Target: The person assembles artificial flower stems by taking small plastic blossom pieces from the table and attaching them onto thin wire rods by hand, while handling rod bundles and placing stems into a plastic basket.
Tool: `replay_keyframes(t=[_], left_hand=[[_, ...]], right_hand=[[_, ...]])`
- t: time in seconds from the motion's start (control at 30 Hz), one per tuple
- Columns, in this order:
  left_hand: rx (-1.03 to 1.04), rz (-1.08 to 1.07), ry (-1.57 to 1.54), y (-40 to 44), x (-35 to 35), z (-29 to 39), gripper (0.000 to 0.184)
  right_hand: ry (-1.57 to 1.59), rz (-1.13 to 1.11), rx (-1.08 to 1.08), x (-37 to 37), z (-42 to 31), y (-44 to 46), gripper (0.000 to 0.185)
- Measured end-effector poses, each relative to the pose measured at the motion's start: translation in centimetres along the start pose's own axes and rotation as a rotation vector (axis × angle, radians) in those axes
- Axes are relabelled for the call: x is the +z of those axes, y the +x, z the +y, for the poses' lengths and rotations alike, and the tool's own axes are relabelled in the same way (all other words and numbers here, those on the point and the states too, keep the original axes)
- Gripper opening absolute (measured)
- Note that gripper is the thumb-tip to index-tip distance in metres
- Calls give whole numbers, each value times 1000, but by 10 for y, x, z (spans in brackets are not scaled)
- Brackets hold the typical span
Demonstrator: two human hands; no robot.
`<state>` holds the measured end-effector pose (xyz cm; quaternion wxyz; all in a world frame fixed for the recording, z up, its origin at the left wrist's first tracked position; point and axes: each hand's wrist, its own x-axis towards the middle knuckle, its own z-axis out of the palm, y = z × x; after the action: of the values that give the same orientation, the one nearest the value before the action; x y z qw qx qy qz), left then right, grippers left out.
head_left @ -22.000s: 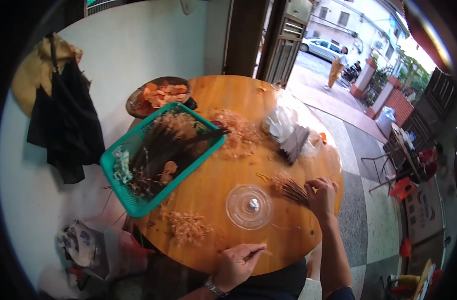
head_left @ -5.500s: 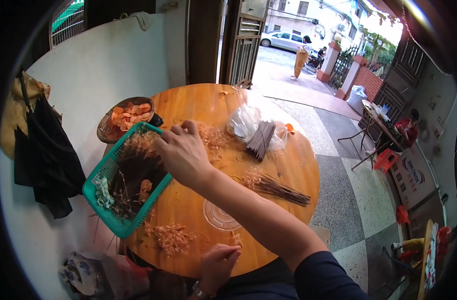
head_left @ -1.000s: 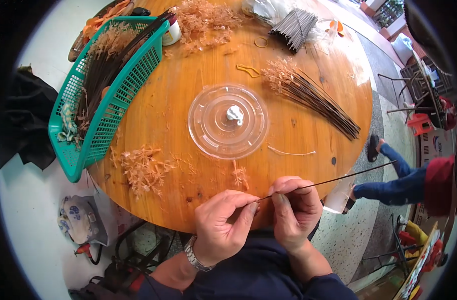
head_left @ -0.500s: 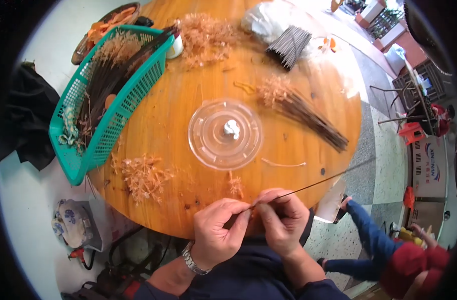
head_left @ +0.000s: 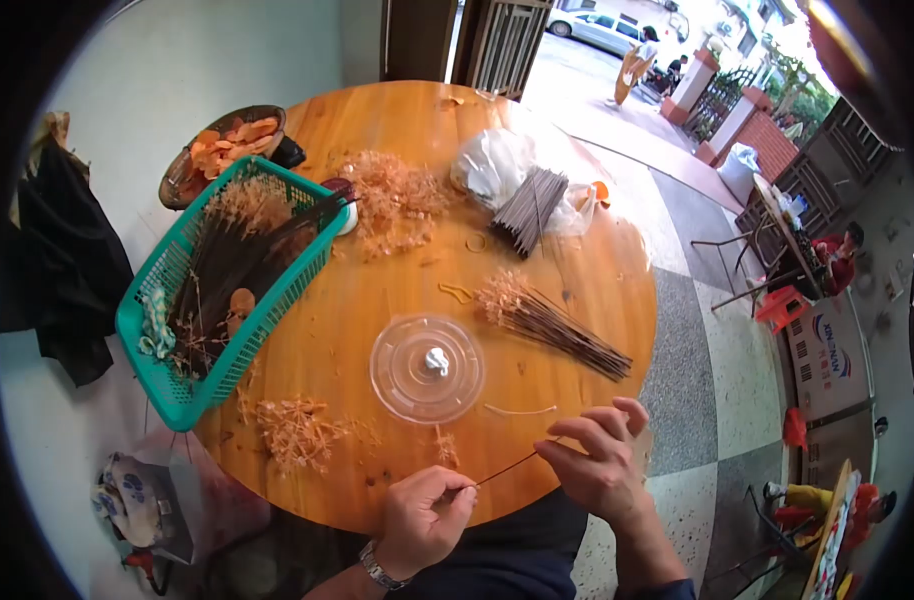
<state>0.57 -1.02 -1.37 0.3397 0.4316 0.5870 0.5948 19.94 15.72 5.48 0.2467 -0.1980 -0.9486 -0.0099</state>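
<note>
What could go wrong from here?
1. The thin dark stem, pinched in the left hand with the right hand at its other visible end, might bend or snap if pulled.
2. The white blob on the clear disc lies uncovered beyond the hands; a careless reach could smear it.
3. The green basket juts past the table's edge; a knock might tip it.

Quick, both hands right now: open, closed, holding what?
Left hand: closed, thumb and fingertips pinching a thin dark stem.
Right hand: fingers curled at the stem's other end; cannot tell if gripping.
</note>
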Motion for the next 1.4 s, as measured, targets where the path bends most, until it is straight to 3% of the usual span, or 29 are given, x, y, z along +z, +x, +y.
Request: replay_keyframes(t=[0.07,0.17,0.33,0.6,0.7,0.83,0.93,1.17,1.27,1.4], left_hand=[[0,24,-32,0,3,1,9],[-41,102,-254,-1,10,6,13],[37,40,43,1,8,15,20],[124,41,97,2,6,13,18],[165,37,108,1,5,7,18],[124,-42,143,-3,2,6,18],[86,-42,97,-6,3,3,17],[152,129,103,-21,-28,36,16],[162,361,439,-23,-68,41,16],[150,446,769,-5,-104,41,18]], right_hand=[[59,-49,-31,0,5,6,19],[62,145,99,6,42,16,12],[-75,263,413,40,110,35,3],[-4,151,458,63,113,66,5],[289,243,422,62,75,121,4],[328,195,6,56,-19,230,8],[227,171,-116,83,-61,295,6],[-106,-56,-110,137,-80,348,7],[-113,-57,-103,145,-77,349,7],[-131,-73,-108,145,-76,351,9]])
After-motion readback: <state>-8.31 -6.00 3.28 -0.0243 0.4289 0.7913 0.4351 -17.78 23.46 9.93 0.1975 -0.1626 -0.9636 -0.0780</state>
